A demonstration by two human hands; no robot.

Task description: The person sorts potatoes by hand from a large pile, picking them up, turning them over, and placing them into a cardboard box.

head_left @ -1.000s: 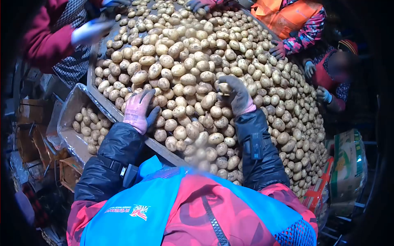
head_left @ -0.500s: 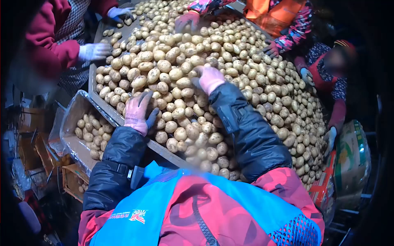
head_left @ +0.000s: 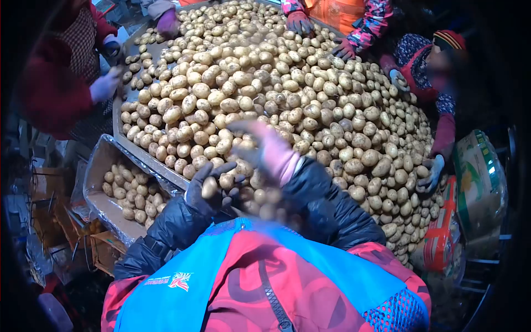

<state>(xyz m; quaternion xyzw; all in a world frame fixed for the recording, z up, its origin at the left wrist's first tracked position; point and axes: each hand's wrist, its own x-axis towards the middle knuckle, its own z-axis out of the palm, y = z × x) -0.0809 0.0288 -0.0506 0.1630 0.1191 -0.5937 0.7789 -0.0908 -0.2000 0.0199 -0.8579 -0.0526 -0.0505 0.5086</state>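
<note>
A large heap of potatoes (head_left: 326, 110) covers the table in front of me. My left hand (head_left: 210, 191), in a dark-palmed glove, is turned palm up at the near edge, its fingers curled round a couple of potatoes (head_left: 226, 181). Just right of it, my right hand (head_left: 265, 149), in a pink and grey glove, is over the near part of the heap, blurred by motion; whether it holds anything is unclear. Blurred potatoes lie below it, close to my vest.
A plastic-lined box (head_left: 105, 205) with potatoes stands left of the table rim (head_left: 149, 160). Co-workers' gloved hands are at the far left, the far edge and the right. A red bag (head_left: 442, 232) and a green-printed bag (head_left: 480, 177) stand at the right.
My left hand has moved down towards me and turned palm up, now with potatoes in it. My right hand has moved down and nearer to it. Co-workers' hands have shifted.
</note>
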